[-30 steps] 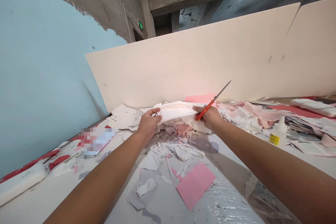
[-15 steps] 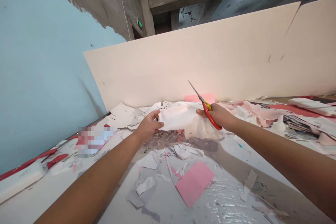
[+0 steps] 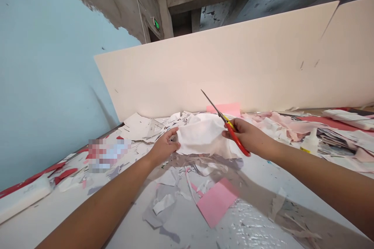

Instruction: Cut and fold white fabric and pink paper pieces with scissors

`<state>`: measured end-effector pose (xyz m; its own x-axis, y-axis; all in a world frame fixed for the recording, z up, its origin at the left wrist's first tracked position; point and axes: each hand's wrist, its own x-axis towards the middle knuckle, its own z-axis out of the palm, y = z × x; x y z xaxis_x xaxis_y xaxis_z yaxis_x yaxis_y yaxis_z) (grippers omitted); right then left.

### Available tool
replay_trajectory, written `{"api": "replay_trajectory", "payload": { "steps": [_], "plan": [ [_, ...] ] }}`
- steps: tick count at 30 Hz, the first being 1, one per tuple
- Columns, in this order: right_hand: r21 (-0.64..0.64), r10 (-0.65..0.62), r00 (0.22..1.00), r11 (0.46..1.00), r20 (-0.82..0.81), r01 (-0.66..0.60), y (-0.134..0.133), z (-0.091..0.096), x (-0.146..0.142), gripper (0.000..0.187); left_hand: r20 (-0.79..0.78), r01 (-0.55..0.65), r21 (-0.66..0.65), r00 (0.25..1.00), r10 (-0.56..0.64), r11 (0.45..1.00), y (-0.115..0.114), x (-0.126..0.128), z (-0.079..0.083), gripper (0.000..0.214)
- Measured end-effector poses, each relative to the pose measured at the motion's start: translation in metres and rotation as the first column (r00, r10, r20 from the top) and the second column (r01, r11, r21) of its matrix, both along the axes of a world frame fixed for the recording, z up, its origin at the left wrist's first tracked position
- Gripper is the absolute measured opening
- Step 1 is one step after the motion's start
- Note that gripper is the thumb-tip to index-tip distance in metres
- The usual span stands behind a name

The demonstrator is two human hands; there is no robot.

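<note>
A thin white sheet (image 3: 201, 136), cloth or paper I cannot tell, hangs stretched above the scraps at the middle of the table. My left hand (image 3: 165, 144) pinches its left edge between thumb and fingers. At the sheet's right side, my right hand (image 3: 248, 134) grips scissors (image 3: 236, 140) with red and yellow handles. Their blades are together and point up and to the left, beyond the sheet's top edge. The right thumb and fingertips also lie at the sheet's right part. Nearer to me, a pink piece of paper (image 3: 217, 202) lies among white cuttings (image 3: 163, 204).
A pale upright board (image 3: 219, 70) closes off the back, with a blue wall (image 3: 52, 85) at left. On the right are a white squeeze bottle (image 3: 311, 140) and a paper stack (image 3: 336, 140). A white block (image 3: 26, 198) and red scraps (image 3: 66, 175) lie left.
The white sheet has come lower and is drawn flatter, hiding more of the scraps below. The scissors have swung slightly, their tip moving left. The left hand still pinches the edge.
</note>
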<state>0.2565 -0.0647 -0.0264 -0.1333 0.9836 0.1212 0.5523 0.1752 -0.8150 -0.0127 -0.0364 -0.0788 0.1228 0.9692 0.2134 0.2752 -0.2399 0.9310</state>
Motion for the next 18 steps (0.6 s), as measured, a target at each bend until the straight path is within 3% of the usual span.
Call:
{"api": "replay_trajectory", "payload": {
  "steps": [4, 7, 9, 13, 18],
  "plan": [
    [-0.245, 0.098, 0.948, 0.953, -0.302, -0.177, -0.023, 0.0, 0.005, 0.043, -0.02, 0.043, -0.027, 0.999, -0.044, 0.999, -0.004, -0.001, 0.001, 0.066],
    [-0.374, 0.156, 0.877, 0.86, -0.454, -0.347, -0.039, -0.005, 0.011, 0.054, -0.015, 0.058, -0.031, 0.998, -0.059, 0.998, -0.006, -0.001, 0.002, 0.067],
    [-0.457, 0.192, 0.872, 0.79, -0.451, -0.41, -0.049, -0.008, 0.014, 0.062, 0.014, 0.04, -0.025, 0.999, -0.04, 0.999, -0.006, 0.0, 0.0, 0.068],
    [-0.653, 0.192, 0.942, 0.682, -0.275, -0.329, -0.07, -0.011, 0.01, 0.074, 0.102, 0.0, -0.017, 0.995, 0.002, 1.0, -0.004, 0.004, -0.003, 0.069],
    [-0.732, 0.112, 0.986, 0.661, -0.123, -0.166, -0.08, -0.016, -0.002, 0.078, 0.256, 0.01, -0.027, 0.967, -0.003, 1.0, -0.006, 0.01, -0.003, 0.066]
  ]
}}
